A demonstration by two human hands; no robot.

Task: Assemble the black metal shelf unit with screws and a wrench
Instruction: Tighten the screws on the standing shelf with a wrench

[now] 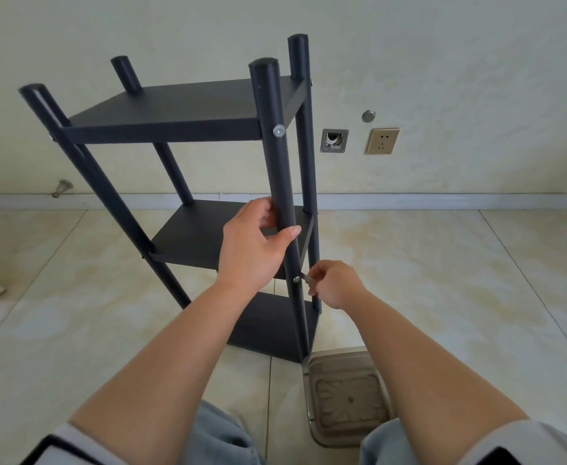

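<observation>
The black metal shelf unit [181, 112] stands upright on the tiled floor, with three shelves and four round posts. My left hand [255, 250] grips the near right post [277, 169] just above the middle shelf. My right hand [334, 283] pinches a small metal wrench [306, 279] whose tip sits in a silver screw [296, 279] on that same post at middle-shelf height. Another silver screw [279, 130] shows on the post at the top shelf.
A clear plastic tray [345, 397] lies on the floor by the shelf's near right foot, between my knees. The wall behind carries a socket [381, 140] and an open box [334, 140]. A doorstop [63, 187] sits low on the left.
</observation>
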